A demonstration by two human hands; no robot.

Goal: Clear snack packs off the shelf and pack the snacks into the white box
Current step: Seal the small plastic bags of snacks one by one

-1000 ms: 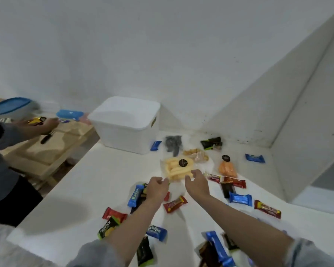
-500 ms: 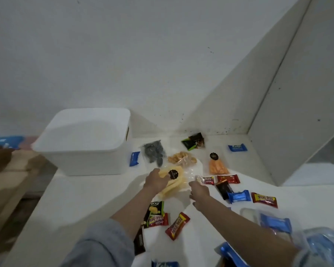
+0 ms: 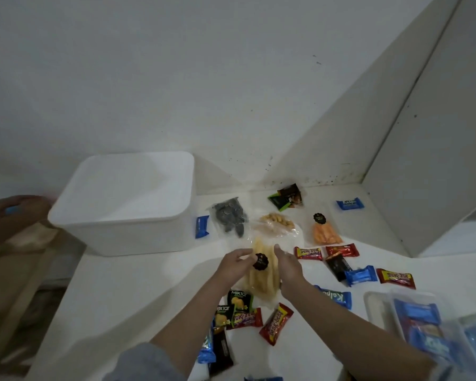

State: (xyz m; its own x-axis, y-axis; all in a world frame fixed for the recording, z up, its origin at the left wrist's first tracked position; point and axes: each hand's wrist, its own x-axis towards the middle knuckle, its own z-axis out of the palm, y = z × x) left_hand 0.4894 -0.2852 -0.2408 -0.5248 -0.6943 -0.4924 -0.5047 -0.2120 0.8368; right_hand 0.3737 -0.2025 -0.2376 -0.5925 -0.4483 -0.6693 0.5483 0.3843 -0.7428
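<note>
A clear pack of yellow stick snacks (image 3: 261, 281) with a black round label is raised off the white shelf (image 3: 116, 292). My left hand (image 3: 232, 266) grips its left edge and my right hand (image 3: 287, 266) holds its right edge. The white box (image 3: 127, 229) stands at the back left, its inside bare as far as I can see. Beyond my hands lie a pack of dark cookies (image 3: 230, 218), a pack of brown nuts (image 3: 276, 224) and a pack of orange snacks (image 3: 324, 232). Several small red, blue and black wrapped bars are scattered around.
A clear plastic container (image 3: 423, 320) with blue packs sits at the front right. Walls close the shelf at the back and right. Another person's hand (image 3: 14, 213) shows at the far left beside the box, above a wooden table (image 3: 8, 270).
My view has swung right, so the box looks nearer. Both hands have closed on the yellow stick pack and lifted it, turning it upright between them.
</note>
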